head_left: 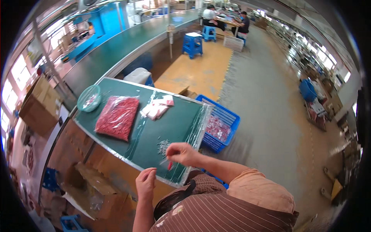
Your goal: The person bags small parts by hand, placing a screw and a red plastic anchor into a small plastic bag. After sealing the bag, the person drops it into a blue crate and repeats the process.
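My right hand (pixel 182 154) is over the near right corner of the green table (pixel 150 143), fingers closed in a pinch. Whatever is in them is too small to make out. Just under it shows a small red piece (pixel 170 165); whether it hangs from the hand or lies on the table I cannot tell. My left hand (pixel 146 181) is at the table's near edge, its fingertips pressed together, with nothing nameable between them. Small grey screw-like pieces (pixel 163 147) lie in a loose pile beside my right hand.
A clear bag of red pieces (pixel 118 118) and white-and-red packets (pixel 158 107) lie farther back. A teal basket (pixel 89 98) stands at the far left corner. Right of the table is a blue crate (pixel 234 133) holding small packets. Cartons (pixel 94 189) stand at left; seated people work far off.
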`<state>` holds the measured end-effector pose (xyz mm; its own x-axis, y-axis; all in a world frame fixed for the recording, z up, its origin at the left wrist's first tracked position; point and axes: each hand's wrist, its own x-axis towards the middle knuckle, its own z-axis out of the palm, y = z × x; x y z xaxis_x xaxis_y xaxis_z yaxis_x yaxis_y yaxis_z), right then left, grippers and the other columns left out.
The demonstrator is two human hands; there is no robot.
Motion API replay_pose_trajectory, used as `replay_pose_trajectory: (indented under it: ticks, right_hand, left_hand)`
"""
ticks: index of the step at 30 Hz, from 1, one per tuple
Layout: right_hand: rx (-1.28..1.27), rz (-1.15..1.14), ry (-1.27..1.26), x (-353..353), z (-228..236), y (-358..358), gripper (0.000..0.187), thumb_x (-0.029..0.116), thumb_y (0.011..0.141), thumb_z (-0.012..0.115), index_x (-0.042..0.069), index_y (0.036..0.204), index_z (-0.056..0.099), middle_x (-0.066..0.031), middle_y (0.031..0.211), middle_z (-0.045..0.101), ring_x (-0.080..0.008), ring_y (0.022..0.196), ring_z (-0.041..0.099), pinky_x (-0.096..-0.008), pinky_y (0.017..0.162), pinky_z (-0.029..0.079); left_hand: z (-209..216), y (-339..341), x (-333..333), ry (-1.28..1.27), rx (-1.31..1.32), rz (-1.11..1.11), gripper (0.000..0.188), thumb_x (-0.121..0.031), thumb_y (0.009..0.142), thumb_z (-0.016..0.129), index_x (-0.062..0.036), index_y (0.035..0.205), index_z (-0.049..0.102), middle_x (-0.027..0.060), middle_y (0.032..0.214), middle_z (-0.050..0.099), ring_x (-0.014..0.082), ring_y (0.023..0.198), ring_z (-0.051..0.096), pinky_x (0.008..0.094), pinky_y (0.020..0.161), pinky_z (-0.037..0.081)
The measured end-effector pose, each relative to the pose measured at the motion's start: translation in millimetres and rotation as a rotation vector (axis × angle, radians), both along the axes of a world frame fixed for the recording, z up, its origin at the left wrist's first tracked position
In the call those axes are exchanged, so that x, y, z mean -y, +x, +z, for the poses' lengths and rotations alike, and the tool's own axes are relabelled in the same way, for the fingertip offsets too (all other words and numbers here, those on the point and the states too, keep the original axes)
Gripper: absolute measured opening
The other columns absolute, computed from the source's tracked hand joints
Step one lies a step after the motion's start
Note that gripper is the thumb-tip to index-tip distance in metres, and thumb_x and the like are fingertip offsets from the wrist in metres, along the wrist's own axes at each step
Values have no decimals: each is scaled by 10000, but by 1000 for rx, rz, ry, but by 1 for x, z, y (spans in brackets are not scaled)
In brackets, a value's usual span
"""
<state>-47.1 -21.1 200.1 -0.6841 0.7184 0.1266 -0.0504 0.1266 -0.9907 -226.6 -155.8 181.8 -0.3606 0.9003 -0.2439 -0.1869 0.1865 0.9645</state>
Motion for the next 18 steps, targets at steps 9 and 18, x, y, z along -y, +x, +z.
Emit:
replay_pose_trajectory:
  ticks: [9,18]
  right_hand:
    - [529,-871,410,-203,-111,210,201,90,777,563,11,928,670,-131,850,675,-255,811,634,-358,744,491]
    - [294,-608,148,-186,-74,72,144,45,815,588,12,940,651,-44,876,630,-135,796,587,-267,743,475]
  left_hand:
    - [-19,-34,-48,-83,672,88,226,-232,936,543,-75,1097,532,0,748,514,73,532,430,207,428,339]
    - [-22,-74,-75,61,697,353,239,-203,965,468,-58,1152,507,112,1108,598,249,1055,572,455,869,497]
